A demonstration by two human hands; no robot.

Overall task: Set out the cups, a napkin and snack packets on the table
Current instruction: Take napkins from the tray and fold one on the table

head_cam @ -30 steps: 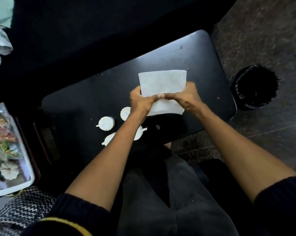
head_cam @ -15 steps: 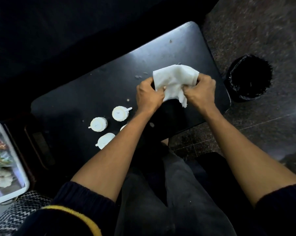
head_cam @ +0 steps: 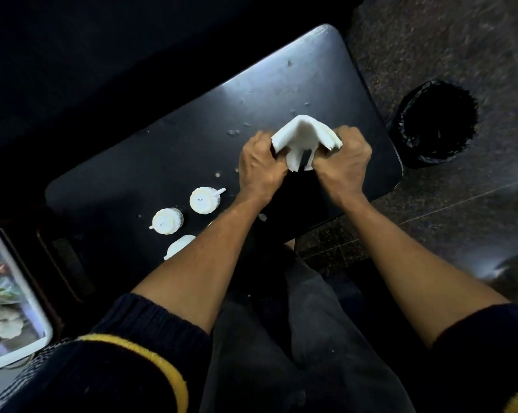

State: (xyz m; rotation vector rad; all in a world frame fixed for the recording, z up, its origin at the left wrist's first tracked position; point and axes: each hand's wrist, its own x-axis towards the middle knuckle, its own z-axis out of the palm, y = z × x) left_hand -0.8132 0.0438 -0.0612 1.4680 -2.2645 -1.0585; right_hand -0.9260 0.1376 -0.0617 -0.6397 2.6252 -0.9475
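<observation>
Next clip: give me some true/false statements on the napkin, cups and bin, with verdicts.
1. Both hands, left hand and right hand, grip the napkin. True.
2. The napkin lies flat on the table. False: it is folded into a peak and held up.
3. The cups stand upside down. True.
4. The bin sits on the table. False: it is on the floor beside it.
</observation>
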